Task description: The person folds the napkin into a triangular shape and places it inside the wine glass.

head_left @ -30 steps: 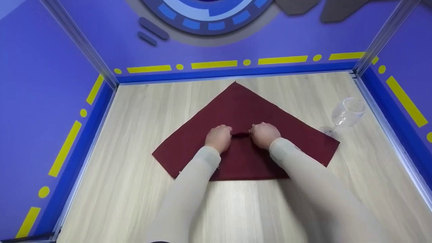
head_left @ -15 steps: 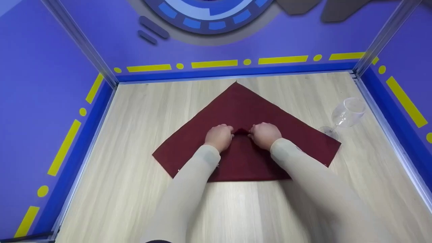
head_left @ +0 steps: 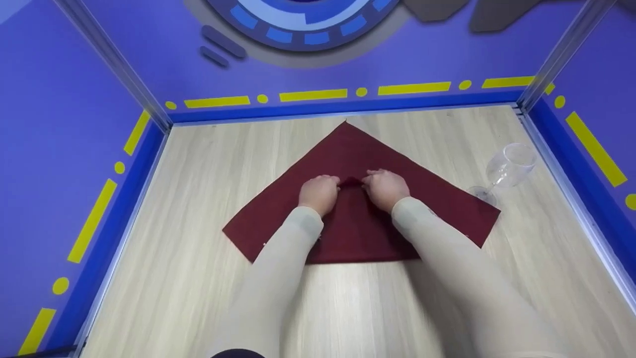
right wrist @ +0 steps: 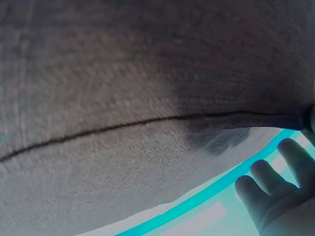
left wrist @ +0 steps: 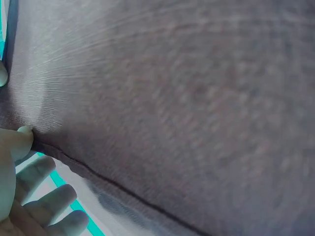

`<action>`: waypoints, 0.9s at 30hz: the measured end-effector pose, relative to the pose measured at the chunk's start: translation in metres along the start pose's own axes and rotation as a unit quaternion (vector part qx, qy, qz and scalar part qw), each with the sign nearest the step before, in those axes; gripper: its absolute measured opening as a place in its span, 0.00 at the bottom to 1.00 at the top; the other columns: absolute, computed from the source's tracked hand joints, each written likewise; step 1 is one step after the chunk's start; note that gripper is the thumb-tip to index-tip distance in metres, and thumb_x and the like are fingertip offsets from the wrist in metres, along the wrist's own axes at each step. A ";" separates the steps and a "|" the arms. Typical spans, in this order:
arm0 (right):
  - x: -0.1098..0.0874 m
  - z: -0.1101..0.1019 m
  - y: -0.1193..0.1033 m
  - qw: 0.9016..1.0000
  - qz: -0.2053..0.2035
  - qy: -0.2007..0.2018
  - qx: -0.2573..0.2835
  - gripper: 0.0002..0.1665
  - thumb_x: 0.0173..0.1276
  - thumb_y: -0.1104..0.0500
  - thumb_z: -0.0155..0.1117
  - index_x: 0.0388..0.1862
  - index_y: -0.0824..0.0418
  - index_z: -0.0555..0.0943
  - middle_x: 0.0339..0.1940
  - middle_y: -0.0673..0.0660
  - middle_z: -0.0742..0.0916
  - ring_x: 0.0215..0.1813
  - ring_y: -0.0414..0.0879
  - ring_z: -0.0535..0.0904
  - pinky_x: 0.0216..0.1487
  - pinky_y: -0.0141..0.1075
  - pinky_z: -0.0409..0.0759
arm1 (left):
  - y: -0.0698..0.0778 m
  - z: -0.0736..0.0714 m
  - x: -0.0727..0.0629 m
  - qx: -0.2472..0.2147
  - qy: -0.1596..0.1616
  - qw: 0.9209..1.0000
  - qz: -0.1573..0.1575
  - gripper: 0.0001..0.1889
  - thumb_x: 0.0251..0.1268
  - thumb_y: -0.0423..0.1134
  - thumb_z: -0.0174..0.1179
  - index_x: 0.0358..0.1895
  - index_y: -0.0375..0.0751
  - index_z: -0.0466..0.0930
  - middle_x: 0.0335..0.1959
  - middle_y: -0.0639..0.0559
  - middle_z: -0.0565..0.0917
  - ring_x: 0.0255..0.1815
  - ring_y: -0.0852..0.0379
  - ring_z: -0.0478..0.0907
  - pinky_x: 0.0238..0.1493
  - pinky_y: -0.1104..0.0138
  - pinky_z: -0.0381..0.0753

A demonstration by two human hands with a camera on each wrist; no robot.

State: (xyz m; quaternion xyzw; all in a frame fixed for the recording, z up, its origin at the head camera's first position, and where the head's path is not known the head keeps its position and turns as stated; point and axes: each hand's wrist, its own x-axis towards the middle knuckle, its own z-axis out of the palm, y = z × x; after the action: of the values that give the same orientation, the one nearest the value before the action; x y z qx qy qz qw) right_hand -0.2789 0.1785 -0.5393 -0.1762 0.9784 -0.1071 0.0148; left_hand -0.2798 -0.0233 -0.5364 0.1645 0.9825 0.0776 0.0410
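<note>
A dark red cloth napkin (head_left: 353,238) lies on the table, one corner pointing to the back wall and its near edge running straight across. My left hand (head_left: 319,194) pinches a raised edge of it near the middle. Level with it and a short gap to the right, my right hand (head_left: 385,189) pinches the same edge. Between them the lifted cloth forms a small dark fold. In the left wrist view, thumb and forefinger grip the hem while the other fingers (left wrist: 51,204) spread loosely below. Similar spread fingers (right wrist: 270,179) show in the right wrist view; its pinch is mostly out of frame.
A clear wine glass (head_left: 512,166) stands at the right, its foot (head_left: 482,194) beside the napkin's right edge. Blue panels (head_left: 318,79) with yellow marks enclose the wooden table (head_left: 198,179) at the back and both sides.
Both hands have moved slightly forward, toward the back wall, with the pinched fold between them. The napkin's near edge has shifted forward a little. The glass has stayed in place.
</note>
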 end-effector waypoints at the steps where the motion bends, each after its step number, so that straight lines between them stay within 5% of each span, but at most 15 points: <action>1: 0.001 0.001 0.000 1.000 -0.001 -0.003 0.000 0.16 0.78 0.57 0.63 0.58 0.57 0.90 0.68 0.59 0.86 0.71 0.58 0.81 0.71 0.52 0.79 | 0.000 0.001 0.001 -0.002 -0.003 1.000 -0.003 0.09 0.80 0.44 0.60 0.49 0.51 0.89 0.47 0.51 0.91 0.52 0.51 0.89 0.53 0.54 0.88; 15: 0.001 0.010 0.001 1.000 -0.013 -0.009 -0.005 0.15 0.77 0.54 0.67 0.57 0.54 0.91 0.70 0.61 0.84 0.75 0.58 0.78 0.77 0.50 0.73 | 0.004 0.011 0.005 0.008 -0.016 1.000 -0.003 0.12 0.80 0.48 0.60 0.52 0.54 0.92 0.61 0.56 0.88 0.59 0.54 0.87 0.61 0.56 0.85; 27: 0.000 0.012 0.001 0.999 -0.012 -0.036 -0.011 0.17 0.78 0.54 0.64 0.59 0.56 0.90 0.68 0.62 0.85 0.70 0.62 0.81 0.70 0.54 0.79 | 0.004 0.011 0.004 -0.005 -0.040 0.999 -0.006 0.12 0.81 0.47 0.58 0.54 0.54 0.92 0.55 0.57 0.91 0.55 0.52 0.89 0.56 0.56 0.87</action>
State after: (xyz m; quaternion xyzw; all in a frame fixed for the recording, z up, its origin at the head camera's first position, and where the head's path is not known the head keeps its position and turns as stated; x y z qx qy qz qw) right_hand -0.2783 0.1773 -0.5510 -0.1923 0.9761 -0.0904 0.0463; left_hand -0.2814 -0.0168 -0.5467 0.1619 0.9805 0.0757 0.0813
